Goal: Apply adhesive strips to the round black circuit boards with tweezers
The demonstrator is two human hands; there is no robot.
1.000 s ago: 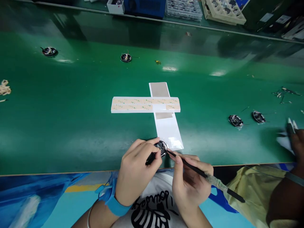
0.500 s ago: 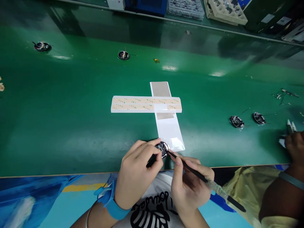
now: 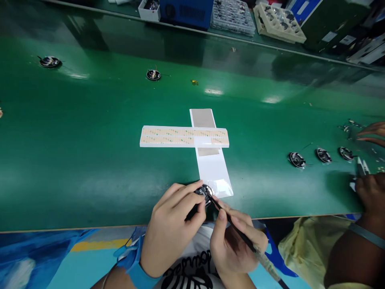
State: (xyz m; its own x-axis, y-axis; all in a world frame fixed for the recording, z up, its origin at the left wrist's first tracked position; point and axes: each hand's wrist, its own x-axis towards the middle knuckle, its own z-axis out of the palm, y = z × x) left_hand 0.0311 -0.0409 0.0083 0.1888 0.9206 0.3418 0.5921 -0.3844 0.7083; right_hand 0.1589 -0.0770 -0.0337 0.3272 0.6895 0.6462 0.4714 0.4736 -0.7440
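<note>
Near the front edge of the green table, my left hand is closed on a small round black device, its fingers gripping the left side. My right hand pinches black tweezers, whose tip touches the device's right part. Just behind the device lies a white sheet with a clear film at its near end. Across that sheet rests a strip of small beige adhesive pieces with green marks. The exact contact at the tweezer tip is too small to make out.
More round devices lie at right and at back left. Another sits near a yellow scrap. At far right are a co-worker's hands. A back shelf holds a clear tray and a blue box.
The view has shifted slightly. A third round device now shows at the right, and a co-worker's other hand has come into view there. My hands keep nearly the same hold.
</note>
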